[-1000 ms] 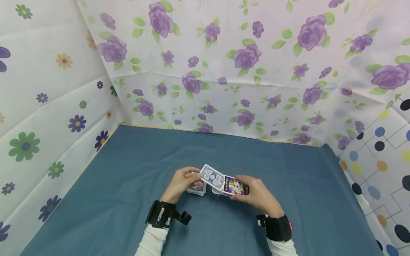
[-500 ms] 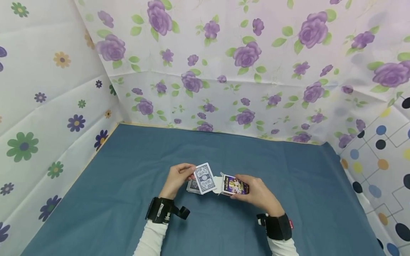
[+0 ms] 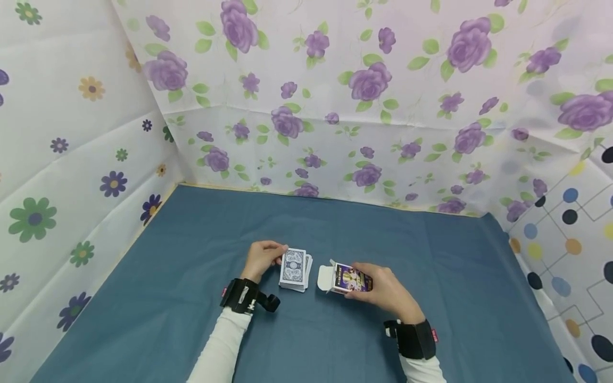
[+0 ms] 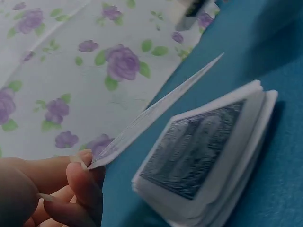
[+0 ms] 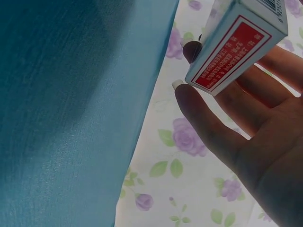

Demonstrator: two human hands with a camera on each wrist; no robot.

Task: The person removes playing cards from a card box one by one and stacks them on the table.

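Between thumb and fingertips, my left hand (image 3: 261, 259) pinches a blue-backed playing card (image 3: 293, 265) by its corner. In the left wrist view this card (image 4: 156, 113) shows nearly edge-on, raised above a loose stack of cards (image 4: 194, 151). The stack (image 3: 307, 268) lies on the cloth, mostly covered by the held card in the head view. My right hand (image 3: 383, 287) grips a purple card box (image 3: 351, 278), its white flap (image 3: 325, 277) open toward the stack. In the right wrist view the box (image 5: 236, 52) shows a red printed label, with thumb and fingers around it.
A blue cloth (image 3: 230, 223) covers the table. Flowered sheets (image 3: 287, 159) hang behind it and on the left, and a dotted sheet (image 3: 570, 276) hangs on the right. Black straps (image 3: 243, 296) circle both wrists.
My left hand has drawn the card leftward from the box's mouth, turned it upright and brought it over the stack. My right hand and the box have stayed nearly still.
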